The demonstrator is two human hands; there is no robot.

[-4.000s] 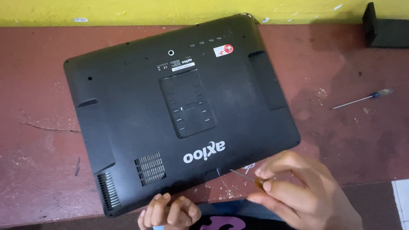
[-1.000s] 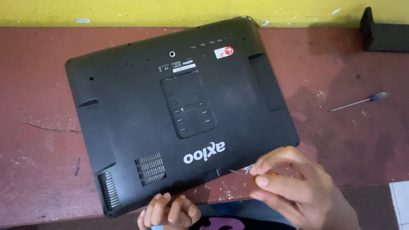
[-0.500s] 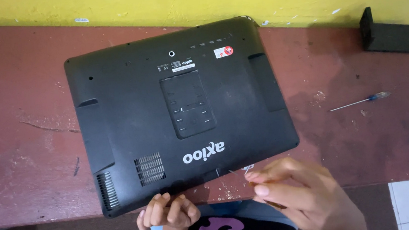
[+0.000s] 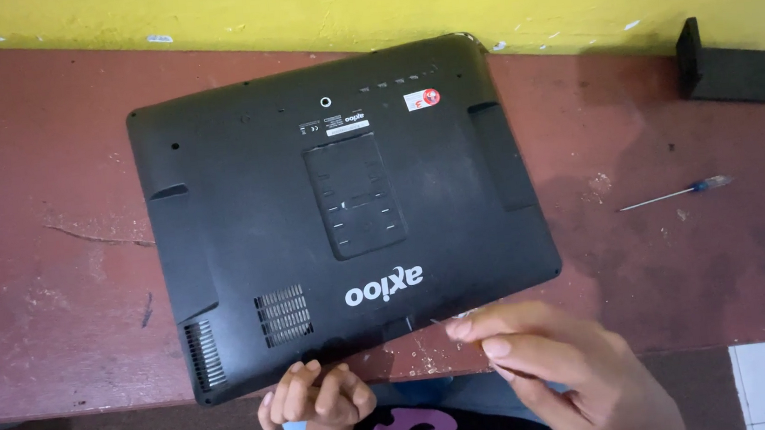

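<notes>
Left hand curled loosely; right hand fingers pinched together.

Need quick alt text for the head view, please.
A black laptop lies bottom-up on a worn red table. The left hand curls at its near edge; the right hand hovers beside it. A screwdriver lies to the right.

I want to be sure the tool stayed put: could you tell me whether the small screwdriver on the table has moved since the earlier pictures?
No. The screwdriver lies at the same spot on the table, right of the black device, below the black stand.
</notes>
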